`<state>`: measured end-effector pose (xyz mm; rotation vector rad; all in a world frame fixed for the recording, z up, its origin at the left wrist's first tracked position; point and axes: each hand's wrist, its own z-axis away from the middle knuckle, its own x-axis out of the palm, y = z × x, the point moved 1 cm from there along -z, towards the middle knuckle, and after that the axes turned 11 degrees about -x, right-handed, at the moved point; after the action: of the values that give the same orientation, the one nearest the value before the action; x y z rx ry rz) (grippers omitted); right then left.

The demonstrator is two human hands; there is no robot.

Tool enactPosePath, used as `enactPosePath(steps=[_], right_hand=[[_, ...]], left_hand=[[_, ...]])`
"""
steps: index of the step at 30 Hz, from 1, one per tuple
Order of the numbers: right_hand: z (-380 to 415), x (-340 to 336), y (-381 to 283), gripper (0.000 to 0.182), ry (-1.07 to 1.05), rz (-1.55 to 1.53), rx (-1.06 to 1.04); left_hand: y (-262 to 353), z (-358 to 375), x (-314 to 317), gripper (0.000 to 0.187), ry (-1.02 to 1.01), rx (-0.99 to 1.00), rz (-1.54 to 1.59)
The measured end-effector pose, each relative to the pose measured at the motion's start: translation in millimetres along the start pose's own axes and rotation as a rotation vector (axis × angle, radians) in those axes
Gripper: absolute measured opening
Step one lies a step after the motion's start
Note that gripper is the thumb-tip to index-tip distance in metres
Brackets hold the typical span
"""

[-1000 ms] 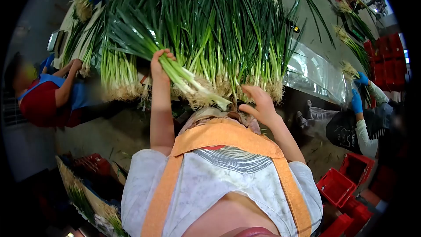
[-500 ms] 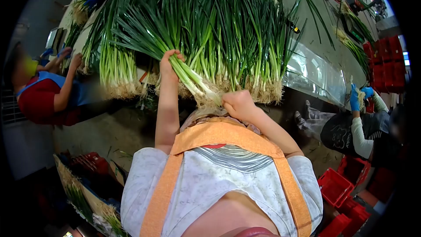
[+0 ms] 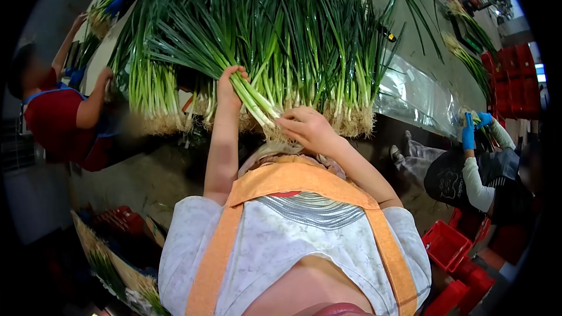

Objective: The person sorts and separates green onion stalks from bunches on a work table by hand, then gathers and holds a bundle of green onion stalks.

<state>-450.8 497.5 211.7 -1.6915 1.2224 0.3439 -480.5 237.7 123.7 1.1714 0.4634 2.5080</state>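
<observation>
My left hand [image 3: 229, 86] is wrapped round a bunch of green onions [image 3: 252, 100], gripping it at the pale stalks. Its dark leaves slant up and left over the other onions, and its root ends point down toward my apron. My right hand [image 3: 311, 131] is at the lower end of the bunch, fingers bent against the white stalks just above the roots. What lies between those fingertips is partly hidden. Behind both hands a thick row of green onions [image 3: 293, 41] lies on the table, leaves away from me and roots along the near edge.
A person in a red shirt [image 3: 61, 114] stands at the left. On the right another person's blue-gloved hand [image 3: 468, 131] holds onions by a clear plastic sheet [image 3: 418, 96]. Red crates [image 3: 448, 246] stand low at right, with more stacked crates [image 3: 512, 85] farther back.
My right hand has gone from a fist beside the roots to looser fingers on the white stalks, slightly higher. My left hand keeps its hold. The person at left has raised an arm.
</observation>
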Motion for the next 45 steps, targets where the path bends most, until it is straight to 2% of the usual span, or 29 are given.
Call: enactPosePath(steps=[3,6,9,13,15,18,21,24,27,28,30,33,36,39,42,43,44,45], right_hand=[[1.4,8.8,12.4,0.032,-0.006,-0.097,0.050],[1.0,4.2,0.2,0.031,-0.145,-0.184,0.151],[1.6,6.8,-4.1,0.031,-0.217,-0.092,0.170],[-7.0,13.3,-2.4,0.022,-0.456,0.030,0.243],[-6.9,22.6,4.2,0.017,-0.571,0.137,0.245],[-9.4,13.6,-2.4,0.012,-0.490,0.132,0.315],[0.6,1.8,-2.3,0.012,-0.256,0.091,0.186],[30.3,-6.5,-13.9,0.013,-0.203,-0.025,0.152],[61.8,-17.8,2.0,0.013,-0.026,-0.135,0.446],[73.1,-18.4,17.2,0.019,-0.030,-0.159,0.599],[96.1,-10.7,44.4,0.031,-0.278,0.512,0.419],[112.4,24.8,97.0,0.045,-0.159,0.135,0.440],[59.0,36.2,96.6,0.063,-0.317,0.320,0.724],[51.8,72.4,122.4,0.077,-0.292,0.577,0.701],[36.5,63.9,128.6,0.086,-0.346,0.278,1.012],[38.9,52.9,134.1,0.083,-0.213,0.002,1.133],[49.7,55.7,146.6,0.078,0.081,-0.266,1.205],[57.4,56.9,156.9,0.074,0.188,-0.136,1.110]], left_hand=[[-3.9,0.8,-7.7,0.008,0.012,-0.026,-0.013],[-2.3,0.3,-15.6,0.008,0.009,-0.033,-0.004],[-1.9,8.7,-12.0,0.008,0.013,-0.012,-0.020],[-11.1,28.2,4.0,0.008,0.074,0.060,-0.166],[-12.2,28.9,2.1,0.008,0.084,0.074,-0.140],[-5.5,21.1,-7.9,0.007,0.070,0.039,-0.075],[3.7,21.2,-8.7,0.007,0.029,0.003,-0.035],[32.7,22.9,-13.6,0.009,0.199,0.109,-0.042],[48.9,32.0,-27.6,0.010,-0.073,0.056,0.022],[45.1,31.2,-29.8,0.010,-0.059,0.018,0.002],[34.9,29.8,-28.0,0.011,-0.039,-0.053,-0.040],[16.3,25.5,-22.5,0.013,0.015,-0.047,-0.103],[9.3,26.6,-17.6,0.012,0.001,-0.063,-0.102],[10.7,26.5,-18.2,0.011,0.004,-0.070,-0.075],[16.2,37.0,-19.3,0.011,0.046,-0.042,-0.105],[17.4,34.9,-27.7,0.011,0.064,-0.045,-0.106],[17.5,34.3,-34.6,0.010,0.081,-0.049,-0.104],[15.9,39.3,-32.3,0.010,0.090,0.002,-0.110]])
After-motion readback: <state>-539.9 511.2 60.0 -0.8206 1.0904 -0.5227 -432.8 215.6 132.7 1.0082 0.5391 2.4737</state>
